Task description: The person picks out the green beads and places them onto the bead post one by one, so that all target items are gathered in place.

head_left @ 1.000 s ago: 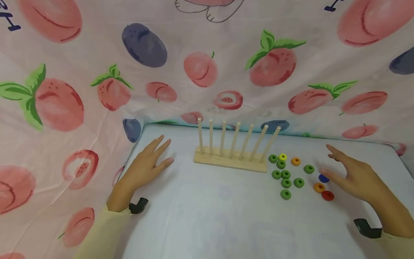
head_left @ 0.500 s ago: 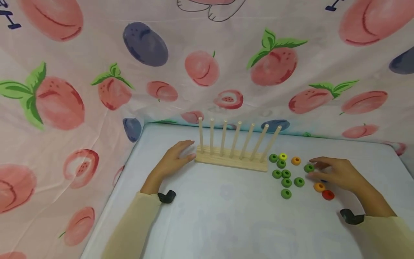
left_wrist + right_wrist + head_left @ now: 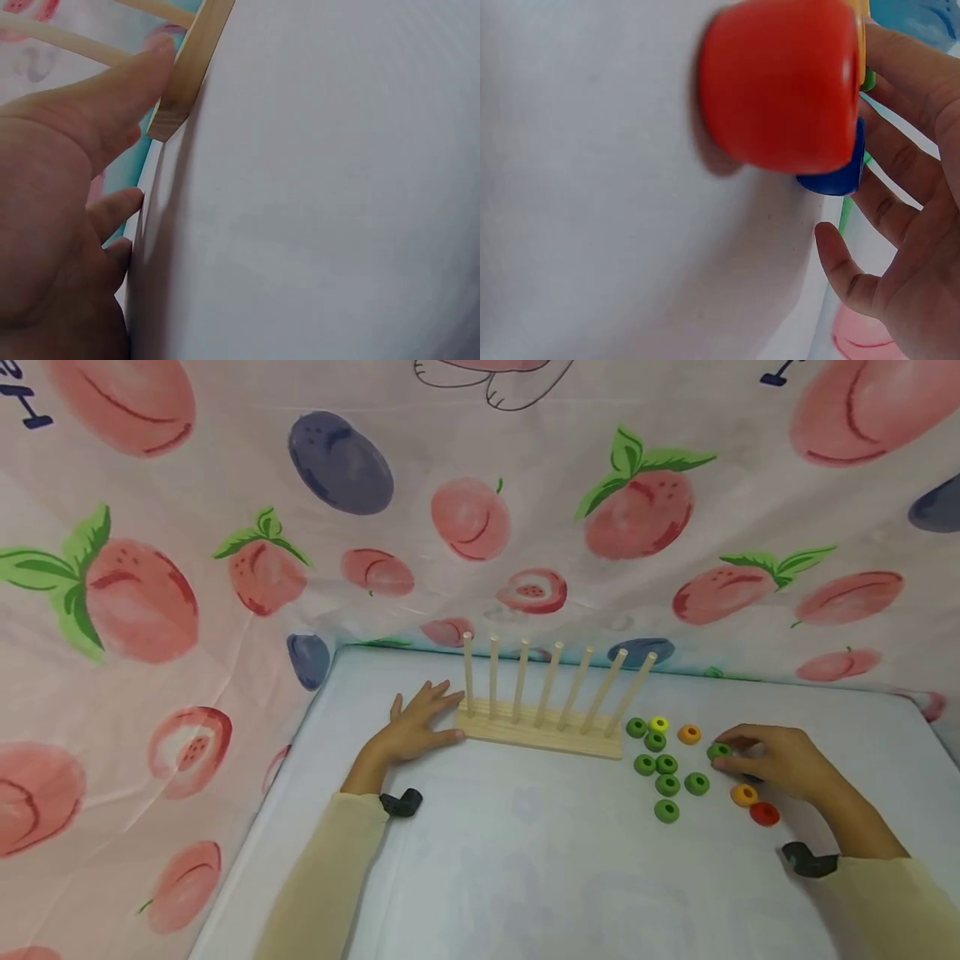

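The left hand (image 3: pixel 411 732), fingers spread wide, touches the left end of the seven-peg rack (image 3: pixel 538 737). Just right of it lie seven loose green beads (image 3: pixel 667 786), a yellow bead (image 3: pixel 658 725) and an orange bead (image 3: pixel 689 734). An eighth green bead (image 3: pixel 718 752) sits in a narrow thumb-and-finger pinch of the right hand (image 3: pixel 783 762); nearby are a second orange bead (image 3: pixel 745 796), a partly hidden blue bead (image 3: pixel 836 181) and a red bead (image 3: pixel 765 814).

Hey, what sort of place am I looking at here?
Probably an indoor play or activity corner: a white table backed by fruit-print cloth, with a wooden peg rack and small coloured rings on it.
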The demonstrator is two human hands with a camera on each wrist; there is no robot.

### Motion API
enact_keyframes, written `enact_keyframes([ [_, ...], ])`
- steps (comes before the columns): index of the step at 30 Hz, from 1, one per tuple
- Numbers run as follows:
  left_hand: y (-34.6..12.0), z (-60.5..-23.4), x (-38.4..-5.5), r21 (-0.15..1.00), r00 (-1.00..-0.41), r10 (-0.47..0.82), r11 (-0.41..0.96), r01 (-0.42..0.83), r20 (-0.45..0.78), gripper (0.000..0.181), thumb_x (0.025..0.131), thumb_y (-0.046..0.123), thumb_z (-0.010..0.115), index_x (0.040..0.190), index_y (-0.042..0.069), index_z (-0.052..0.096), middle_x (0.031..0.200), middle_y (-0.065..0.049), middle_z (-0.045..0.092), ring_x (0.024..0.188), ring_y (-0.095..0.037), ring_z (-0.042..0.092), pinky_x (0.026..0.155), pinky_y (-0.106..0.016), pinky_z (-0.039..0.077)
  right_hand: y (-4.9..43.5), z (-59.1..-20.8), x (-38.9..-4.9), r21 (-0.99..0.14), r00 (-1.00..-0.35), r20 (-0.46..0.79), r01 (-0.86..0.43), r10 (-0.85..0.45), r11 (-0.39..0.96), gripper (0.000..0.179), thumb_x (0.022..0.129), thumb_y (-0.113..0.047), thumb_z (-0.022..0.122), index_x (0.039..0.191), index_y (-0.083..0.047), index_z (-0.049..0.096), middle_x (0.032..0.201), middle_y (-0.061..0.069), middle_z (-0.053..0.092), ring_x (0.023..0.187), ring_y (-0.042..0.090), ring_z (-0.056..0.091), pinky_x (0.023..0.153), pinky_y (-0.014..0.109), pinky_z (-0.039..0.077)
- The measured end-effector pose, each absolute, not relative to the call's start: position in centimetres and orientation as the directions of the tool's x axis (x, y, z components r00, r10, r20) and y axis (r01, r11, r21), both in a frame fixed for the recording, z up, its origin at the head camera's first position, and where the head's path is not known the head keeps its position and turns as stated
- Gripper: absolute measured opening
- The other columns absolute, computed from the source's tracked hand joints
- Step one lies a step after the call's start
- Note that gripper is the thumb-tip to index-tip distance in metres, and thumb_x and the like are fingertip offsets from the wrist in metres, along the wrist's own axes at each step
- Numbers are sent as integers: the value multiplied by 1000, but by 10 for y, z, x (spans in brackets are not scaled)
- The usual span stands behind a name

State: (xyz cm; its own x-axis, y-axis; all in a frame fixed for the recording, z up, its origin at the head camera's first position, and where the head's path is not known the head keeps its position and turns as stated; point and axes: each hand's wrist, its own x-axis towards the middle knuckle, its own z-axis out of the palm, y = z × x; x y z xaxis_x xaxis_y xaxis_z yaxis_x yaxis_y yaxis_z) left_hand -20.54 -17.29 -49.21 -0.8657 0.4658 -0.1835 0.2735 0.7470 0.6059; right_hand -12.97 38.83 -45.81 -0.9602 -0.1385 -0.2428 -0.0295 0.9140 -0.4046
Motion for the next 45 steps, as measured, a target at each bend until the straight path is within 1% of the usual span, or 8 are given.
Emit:
enact_keyframes([
  [12,-169,-492,-203,546,-881,443,785,292,-167,76,93,58,66,158,33,38,173,-1,13,161,-31,-2,120,-68,-13,376,-441,-127,-424,-983,-63,-131,-174,896,44,91,-39,77,123,-10,71,111,18,73,109,40,62,90,67,48],
  [17,-168,-491,-201,550,-878,446,783,291,-171,76,94,58,66,159,32,37,173,-1,13,161,-30,-3,120,-68,-13,365,-428,-127,-441,-984,41,-176,-175,880,39,91,-37,78,121,-12,72,105,12,75,101,31,64,80,34,56],
  [20,-169,-491,-200,552,-880,445,782,289,-169,76,93,58,66,158,32,38,173,-1,13,161,-30,-3,120,-68,-14,356,-419,-128,-492,-981,80,-191,-175,849,36,91,-35,79,120,-15,73,103,8,75,96,15,63,73,14,50],
  [23,-169,-491,-200,549,-882,443,783,293,-161,76,93,58,67,158,31,39,173,-1,14,161,-31,-2,120,-68,-13,345,-409,-129,-551,-985,84,-171,-149,817,35,92,-37,78,121,-18,73,105,4,75,94,-3,58,73,7,47],
  [27,-169,-492,-200,549,-882,442,784,290,-164,75,93,58,66,158,30,39,173,-1,14,161,-31,-2,120,-68,-13,330,-394,-130,-597,-994,46,-105,-97,795,42,93,-45,73,128,-22,70,115,2,75,95,-12,54,76,5,46],
  [32,-169,-492,-199,551,-880,444,782,290,-168,75,94,57,66,158,31,38,173,-1,14,161,-30,-2,120,-67,-14,313,-374,-132,-651,-998,28,-57,-52,757,47,94,-50,70,132,-23,63,121,0,67,99,-6,56,76,8,48],
  [41,-168,-493,-201,562,-880,448,774,292,-160,75,94,56,67,158,30,39,173,-1,14,161,-30,-2,120,-67,-14,280,-348,-133,-776,-993,118,-77,25,626,40,98,-41,68,134,-24,64,117,-16,65,113,2,56,91,12,44],
  [45,-167,-494,-201,563,-878,450,773,291,-164,75,94,56,67,158,30,38,173,-1,14,161,-31,-2,120,-67,-14,267,-340,-135,-830,-978,207,-175,1,529,38,100,-26,68,136,-17,65,124,-13,64,116,6,56,93,11,47],
])
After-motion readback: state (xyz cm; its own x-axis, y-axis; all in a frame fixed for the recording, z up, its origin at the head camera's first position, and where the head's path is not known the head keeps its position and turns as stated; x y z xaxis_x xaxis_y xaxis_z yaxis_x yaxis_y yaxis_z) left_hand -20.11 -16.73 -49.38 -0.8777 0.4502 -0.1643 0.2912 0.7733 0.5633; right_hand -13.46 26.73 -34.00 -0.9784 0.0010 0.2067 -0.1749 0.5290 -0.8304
